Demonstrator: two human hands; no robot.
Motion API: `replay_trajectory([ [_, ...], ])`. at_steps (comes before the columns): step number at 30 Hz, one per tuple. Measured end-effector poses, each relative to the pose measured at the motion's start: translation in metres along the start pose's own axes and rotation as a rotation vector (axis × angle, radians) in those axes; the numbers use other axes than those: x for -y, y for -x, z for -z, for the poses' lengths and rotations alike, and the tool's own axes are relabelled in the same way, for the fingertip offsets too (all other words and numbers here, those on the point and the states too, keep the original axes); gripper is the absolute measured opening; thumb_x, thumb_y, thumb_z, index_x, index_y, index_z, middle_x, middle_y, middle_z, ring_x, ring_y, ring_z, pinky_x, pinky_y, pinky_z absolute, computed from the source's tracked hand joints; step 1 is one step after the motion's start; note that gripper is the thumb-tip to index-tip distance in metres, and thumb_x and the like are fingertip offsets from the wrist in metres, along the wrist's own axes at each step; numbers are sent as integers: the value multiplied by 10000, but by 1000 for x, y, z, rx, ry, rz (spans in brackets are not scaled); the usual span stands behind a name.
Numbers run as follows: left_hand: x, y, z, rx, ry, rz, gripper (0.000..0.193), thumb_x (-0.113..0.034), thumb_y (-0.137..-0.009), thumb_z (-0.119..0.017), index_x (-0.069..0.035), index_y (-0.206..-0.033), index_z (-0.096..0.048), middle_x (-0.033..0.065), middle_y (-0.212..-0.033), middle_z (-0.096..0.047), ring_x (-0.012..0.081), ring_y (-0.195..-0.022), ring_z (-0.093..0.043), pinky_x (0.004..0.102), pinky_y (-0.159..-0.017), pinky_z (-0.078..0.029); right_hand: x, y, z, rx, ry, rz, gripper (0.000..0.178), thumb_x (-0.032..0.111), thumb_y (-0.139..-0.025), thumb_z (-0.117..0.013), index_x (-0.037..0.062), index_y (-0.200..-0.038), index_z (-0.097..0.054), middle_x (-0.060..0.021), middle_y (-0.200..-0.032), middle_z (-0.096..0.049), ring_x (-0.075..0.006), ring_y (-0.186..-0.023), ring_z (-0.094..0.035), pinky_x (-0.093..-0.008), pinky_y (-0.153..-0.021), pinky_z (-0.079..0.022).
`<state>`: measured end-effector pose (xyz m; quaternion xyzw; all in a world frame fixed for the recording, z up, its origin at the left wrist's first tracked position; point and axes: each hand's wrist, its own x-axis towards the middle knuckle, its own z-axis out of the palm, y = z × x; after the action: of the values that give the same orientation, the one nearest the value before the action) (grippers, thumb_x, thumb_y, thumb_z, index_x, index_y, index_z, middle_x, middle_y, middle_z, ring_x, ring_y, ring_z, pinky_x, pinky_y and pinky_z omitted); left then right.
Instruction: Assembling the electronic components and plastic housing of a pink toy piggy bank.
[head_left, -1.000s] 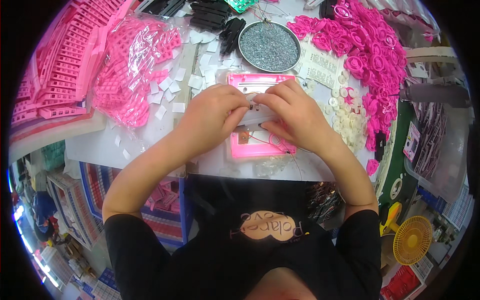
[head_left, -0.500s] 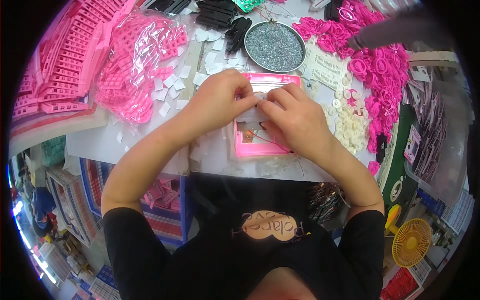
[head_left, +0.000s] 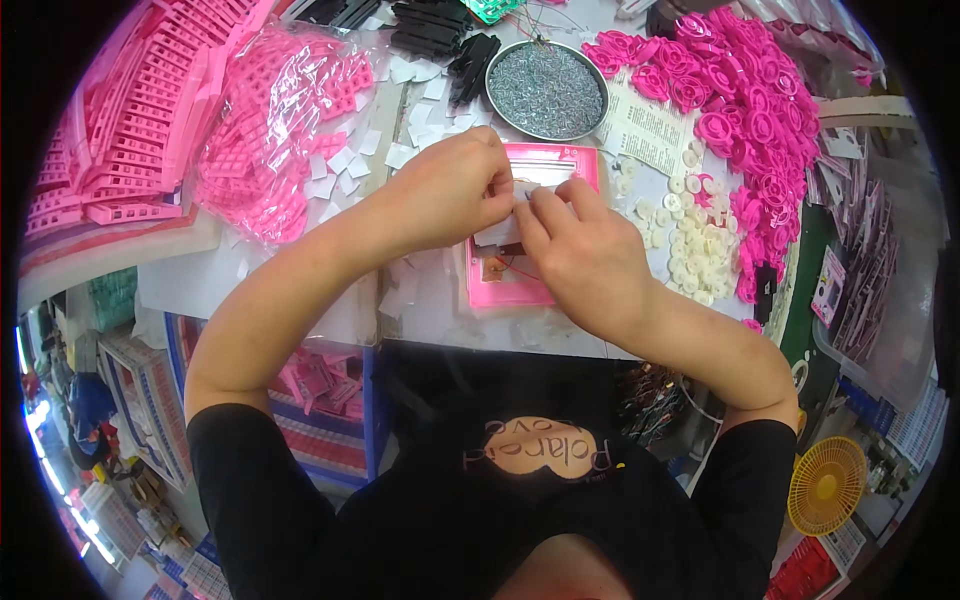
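A pink plastic case lies on the table in front of me, its inside facing up, with thin red wires and a small copper-coloured part showing near its lower end. Over its middle, my left hand and my right hand meet, fingertips pinched close together. Between and just below the fingers shows a small white piece, paper-like, partly hidden by the hands. Both hands appear closed on it. Much of the case's right side is covered by my right hand.
A round metal dish of small screws stands beyond the case. White squares lie scattered left, beside a bag of pink parts. Pink rings and white discs are heaped right. A yellow fan stands lower right.
My fingers have drawn closer together over the case, and the right hand has turned, covering more of its lower right side. A dark blurred shape at the upper right is gone.
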<state>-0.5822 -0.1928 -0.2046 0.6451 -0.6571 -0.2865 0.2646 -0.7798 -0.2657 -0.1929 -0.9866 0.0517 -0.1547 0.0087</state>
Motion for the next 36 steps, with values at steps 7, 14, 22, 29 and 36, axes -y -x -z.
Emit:
replay_trajectory([
  [7, -3, -5, 1, -3, -144, -73, 151, -134, -870, -677, 13, -854, -653, 142, -942, -611, 305, -818, -622, 393, -731, -499, -10, -3, 24, 178, -286, -90, 361, 105, -788, -689, -41, -1114, -641, -114, -1068, -647, -303, -1016, -618, -361, -798, -552],
  [14, 23, -80, 16, -193, -372, -55, 193, -238, -877, -674, -50, -896, -708, 127, -928, -659, 330, -912, -662, 428, -762, -526, -163, 47, 109, -1389, -285, -204, 551, -65, -887, -647, -51, -1403, -455, -176, -1210, -648, -258, -1109, -642, -364, -927, -545],
  [22, 47, -117, -16, -181, -662, -185, 159, -223, -888, -628, -78, -896, -693, 113, -899, -664, 335, -835, -680, 465, -730, -543, -188, 52, 93, -776, -979, -527, 458, 23, -971, -547, -51, -1414, -455, -259, -1296, -603, -383, -1235, -608, -485, -1006, -526],
  [29, 41, -118, -12, -243, -412, -183, 151, -202, -888, -635, -54, -868, -658, 136, -826, -659, 334, -785, -669, 457, -698, -516, -130, -21, 65, -500, -1522, -300, 577, 294, -883, -664, 118, -1408, -502, -171, -1172, -670, -380, -1104, -641, -473, -959, -509],
  [36, -44, 1, -1, -290, -190, -348, 157, -94, -810, -728, -82, -950, -658, 70, -897, -667, 242, -813, -630, 365, -773, -418, -55, -20, 61, -532, -1699, -150, 358, 273, -956, -550, 131, -1279, -491, 21, -698, -447, -133, -593, -446, -344, -640, -419],
])
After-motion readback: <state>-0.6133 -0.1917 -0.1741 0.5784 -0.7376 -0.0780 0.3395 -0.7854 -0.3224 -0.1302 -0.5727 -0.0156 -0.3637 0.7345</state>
